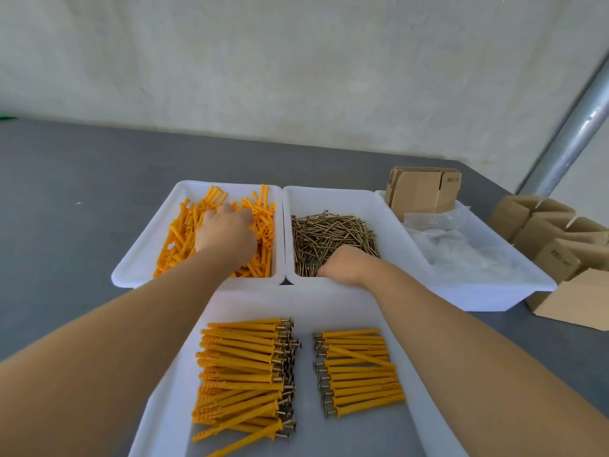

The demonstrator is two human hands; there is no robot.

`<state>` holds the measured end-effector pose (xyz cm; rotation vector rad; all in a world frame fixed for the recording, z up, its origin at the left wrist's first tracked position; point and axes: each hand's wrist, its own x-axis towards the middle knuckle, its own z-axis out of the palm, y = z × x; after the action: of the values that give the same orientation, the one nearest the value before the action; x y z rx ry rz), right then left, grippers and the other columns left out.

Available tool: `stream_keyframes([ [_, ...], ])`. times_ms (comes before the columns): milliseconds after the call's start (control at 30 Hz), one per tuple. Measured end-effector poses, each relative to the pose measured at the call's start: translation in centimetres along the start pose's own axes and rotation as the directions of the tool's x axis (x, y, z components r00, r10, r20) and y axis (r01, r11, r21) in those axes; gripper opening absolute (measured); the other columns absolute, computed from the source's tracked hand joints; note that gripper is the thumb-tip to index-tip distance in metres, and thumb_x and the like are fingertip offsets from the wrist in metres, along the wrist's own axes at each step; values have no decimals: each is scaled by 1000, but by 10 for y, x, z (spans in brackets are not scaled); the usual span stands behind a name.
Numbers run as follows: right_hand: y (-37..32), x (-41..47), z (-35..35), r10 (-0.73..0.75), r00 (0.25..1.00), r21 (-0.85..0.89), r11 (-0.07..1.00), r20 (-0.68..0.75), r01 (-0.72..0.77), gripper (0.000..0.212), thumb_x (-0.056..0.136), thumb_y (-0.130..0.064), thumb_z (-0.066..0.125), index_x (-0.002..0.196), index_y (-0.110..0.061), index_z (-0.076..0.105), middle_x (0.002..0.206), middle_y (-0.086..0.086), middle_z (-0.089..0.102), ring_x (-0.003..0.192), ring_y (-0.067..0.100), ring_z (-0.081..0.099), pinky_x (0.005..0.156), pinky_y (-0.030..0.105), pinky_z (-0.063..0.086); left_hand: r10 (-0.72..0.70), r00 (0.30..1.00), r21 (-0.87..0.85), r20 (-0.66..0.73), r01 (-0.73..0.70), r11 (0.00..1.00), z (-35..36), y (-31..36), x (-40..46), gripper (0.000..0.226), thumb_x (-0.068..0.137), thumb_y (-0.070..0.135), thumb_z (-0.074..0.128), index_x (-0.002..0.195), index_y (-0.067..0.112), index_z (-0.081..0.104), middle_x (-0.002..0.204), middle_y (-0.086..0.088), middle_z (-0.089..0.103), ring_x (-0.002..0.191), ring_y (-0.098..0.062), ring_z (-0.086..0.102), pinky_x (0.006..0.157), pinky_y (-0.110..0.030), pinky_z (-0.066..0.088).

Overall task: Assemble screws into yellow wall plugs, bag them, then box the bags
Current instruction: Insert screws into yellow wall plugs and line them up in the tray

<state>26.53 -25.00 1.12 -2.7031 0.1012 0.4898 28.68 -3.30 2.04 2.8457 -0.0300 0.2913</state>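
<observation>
My left hand (225, 234) reaches into the far left white bin (138, 258), its fingers curled down among loose yellow wall plugs (263, 222). My right hand (346, 263) dips into the middle bin (389, 219), fingers buried in the pile of brass screws (329, 232). What either hand grips is hidden. In the near white tray (329, 301) lie two rows of plugs with screws in them, a big pile on the left (244, 371) and a smaller row on the right (359, 371).
A third white bin (494, 291) at the right holds clear plastic bags (461, 245) and flat cardboard (425, 192). Folded cardboard boxes (553, 239) crowd the table's right edge. A metal pole (573, 133) leans at the far right. Grey table (66, 199) extends to the left.
</observation>
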Motion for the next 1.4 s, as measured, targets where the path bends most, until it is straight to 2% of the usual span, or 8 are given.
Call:
stream_keyframes([
  [200, 2, 3, 5, 23, 1000, 12, 1000, 13, -23, 30, 87, -26, 55, 60, -14, 47, 71, 3, 48, 65, 19, 44, 61, 35, 37, 21, 985, 82, 169, -35, 996, 12, -5, 67, 43, 102, 37, 31, 143, 35, 45, 145, -8, 47, 135, -38, 37, 105, -54, 41],
  [367, -2, 1, 2, 15, 997, 137, 990, 80, -26, 35, 103, -31, 44, 115, -4, 64, 119, 14, 61, 110, 30, 56, 97, 39, 45, 36, 946, 116, 324, -78, 990, 31, -10, 94, 52, 101, 57, 29, 149, 41, 33, 157, -9, 35, 144, -35, 31, 118, -57, 21],
  [500, -2, 3, 2, 18, 997, 85, 996, 75, -25, 28, 101, -40, 47, 99, -13, 54, 82, -1, 47, 97, 23, 48, 75, 32, 41, 17, 925, 59, 379, -42, 997, 27, -16, 96, 52, 97, 59, 37, 145, 37, 42, 153, -13, 38, 138, -39, 38, 114, -52, 31],
  [800, -8, -10, -2, -46, 992, -41, 998, 118, 51, 32, 102, -25, 43, 79, -15, 63, 78, 1, 45, 75, 20, 46, 61, 30, 32, 67, 881, 197, 468, -177, 964, 5, -10, 44, 47, 99, 49, 26, 138, 33, 48, 138, -8, 51, 126, -36, 46, 106, -51, 36],
  [867, -8, -10, -2, -37, 995, -59, 997, 94, 43, 32, 100, -25, 44, 92, -6, 68, 77, 2, 45, 71, 19, 46, 61, 31, 32, 76, 880, 237, 469, -209, 949, -2, -10, 28, 42, 98, 49, 25, 128, 37, 52, 122, -3, 55, 119, -35, 49, 103, -55, 34],
  [1033, 2, -5, 3, 43, 992, 75, 997, -121, -34, 34, 84, -32, 61, 58, -14, 49, 63, 2, 49, 58, 21, 46, 57, 30, 34, 168, 885, 36, 435, -203, 978, -20, -10, 6, 35, 100, 42, 44, 96, 17, 69, 98, -4, 64, 96, -26, 58, 80, -36, 43],
  [1200, 5, -11, 5, 34, 954, 88, 996, -297, -8, 30, 78, -33, 64, 54, -17, 55, 56, -2, 52, 56, 20, 51, 54, 29, 38, 117, 955, 123, 272, -155, 980, -32, -7, -7, 34, 96, 39, 53, 71, 20, 65, 86, -6, 62, 108, -32, 56, 100, -39, 41],
  [1400, 10, -18, 6, -57, 915, 201, 968, -399, 148, 8, 78, -27, 81, 71, -26, 76, 78, -10, 70, 81, 13, 64, 77, 35, 55, 71, 996, -9, 54, -70, 997, -53, 4, -22, 31, 96, 15, 52, 66, 12, 59, 61, -6, 53, 63, -28, 53, 57, -32, 44],
])
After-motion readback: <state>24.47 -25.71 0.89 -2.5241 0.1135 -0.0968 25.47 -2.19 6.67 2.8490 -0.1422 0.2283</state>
